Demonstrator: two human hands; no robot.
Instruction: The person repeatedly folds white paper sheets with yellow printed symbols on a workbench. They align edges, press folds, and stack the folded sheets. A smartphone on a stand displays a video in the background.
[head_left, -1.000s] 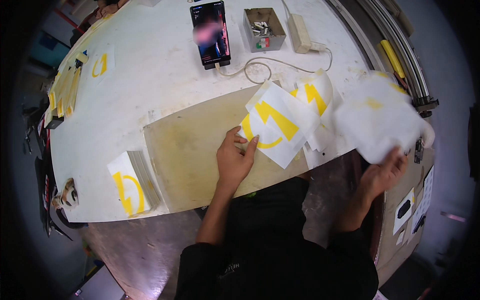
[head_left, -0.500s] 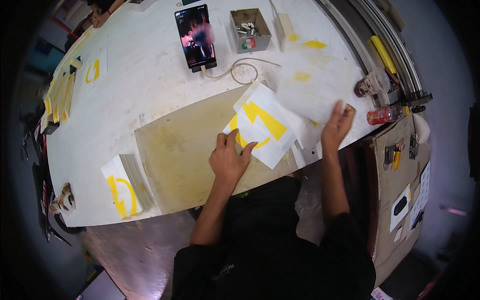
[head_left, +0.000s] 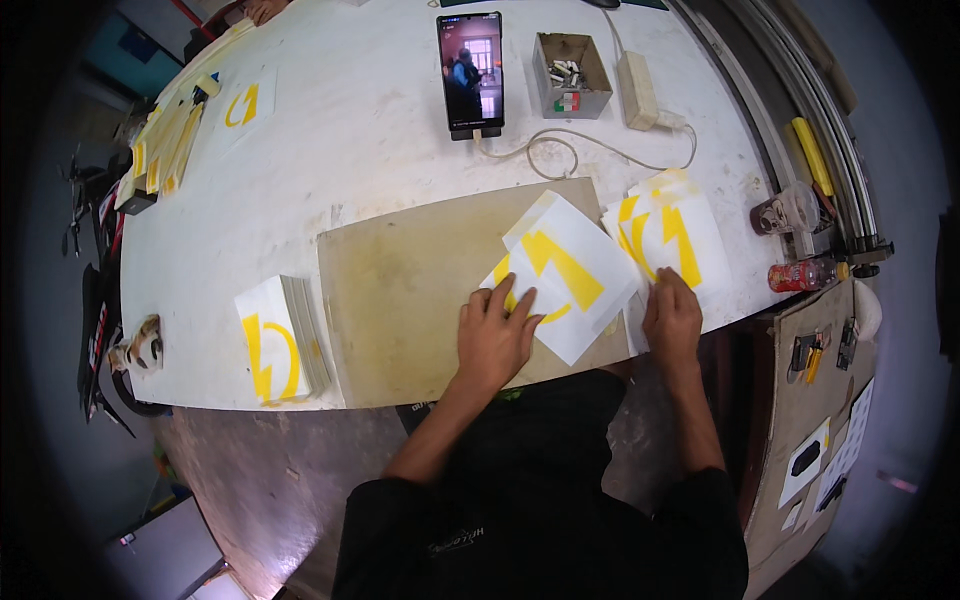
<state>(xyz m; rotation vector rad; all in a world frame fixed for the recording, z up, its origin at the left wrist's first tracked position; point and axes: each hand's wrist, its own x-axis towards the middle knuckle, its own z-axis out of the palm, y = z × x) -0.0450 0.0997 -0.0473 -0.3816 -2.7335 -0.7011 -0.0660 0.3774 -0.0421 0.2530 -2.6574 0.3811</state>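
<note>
White and marked with a yellow bolt and curve, a sheet (head_left: 572,275) is held down at its left side by the left hand (head_left: 495,338), whose thumb and fingers are spread apart, with nothing seen gripped between them. By the right hand (head_left: 673,315), fingers gathered close together, the near edge of a loose pile (head_left: 672,220) of like-marked sheets is touched; whether paper is pinched there cannot be told. The sheet is laid slantwise over the right part of a tan board (head_left: 400,285), and the pile is placed just to its right, near the front edge of the table (head_left: 245,225). If the left hand is dragged sideways, the sheet could be skewed, and the yellow could be smeared under the fingertips if it is not dry, which cannot be judged. Because the pile is unevenly fanned, its upper sheets could be slid out of line by a careless pull of the right hand. Farther out, a stack (head_left: 273,320) of marked papers is set just left of the board, and a bottle (head_left: 803,275) is laid on its side at the table's right margin, from where it could be rolled off by a nudge. Beyond the board, a phone (head_left: 473,75) is propped upright near a grey box (head_left: 590,105)
</note>
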